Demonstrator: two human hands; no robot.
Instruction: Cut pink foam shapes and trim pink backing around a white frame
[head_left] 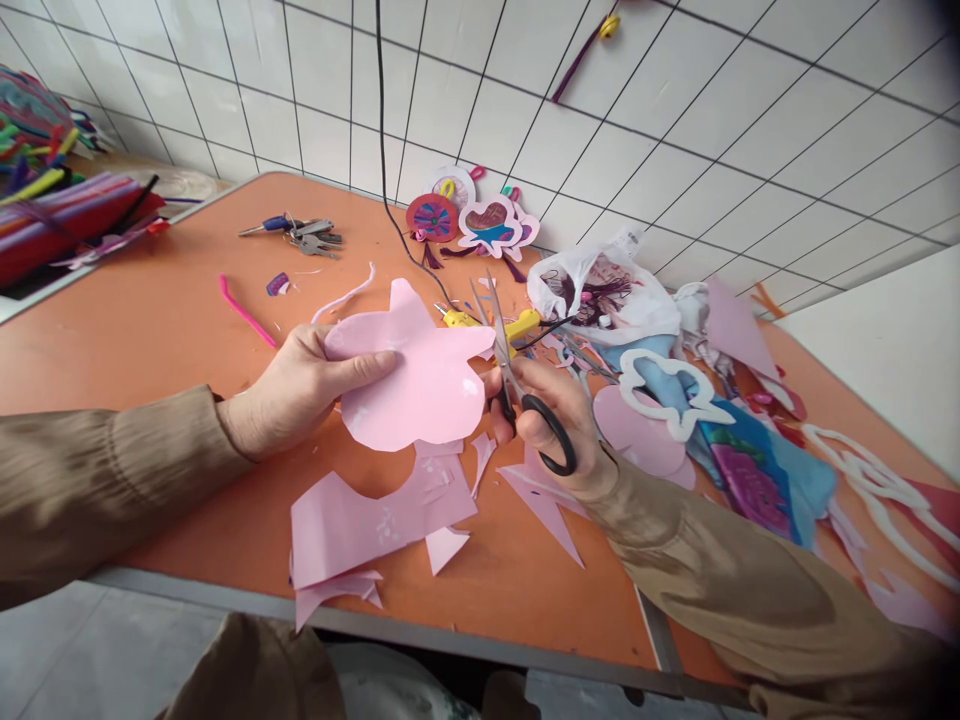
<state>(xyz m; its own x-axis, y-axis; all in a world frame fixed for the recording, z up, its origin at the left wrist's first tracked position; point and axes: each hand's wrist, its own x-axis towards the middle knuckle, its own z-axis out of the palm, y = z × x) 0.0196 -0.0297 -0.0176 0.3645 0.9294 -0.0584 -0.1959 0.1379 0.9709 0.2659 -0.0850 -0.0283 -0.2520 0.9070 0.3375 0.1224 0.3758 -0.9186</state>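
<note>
My left hand (300,385) pinches the left edge of a pink foam sheet cutout (420,385), thumb on top. The cutout has rounded lobes and a short tab at its upper edge. In my right hand (562,425) is a pair of scissors (551,430) with black handles, its blades pointing up and slightly apart. They stand close by the cutout's right edge; whether they touch it I cannot tell. Below lie pink offcuts (360,530), one with a curved edge, and a pointed pink scrap (551,505). Behind the blades rests a yellow glue gun (521,325).
Keys (311,235) and a pink pipe cleaner (246,312) lie at the left. Decorated tags (487,222) lean near the tiled wall. At right are a white plastic bag (649,305), a white cutout frame (637,370) and a blue pouch (754,470). A black cord (381,120) hangs down.
</note>
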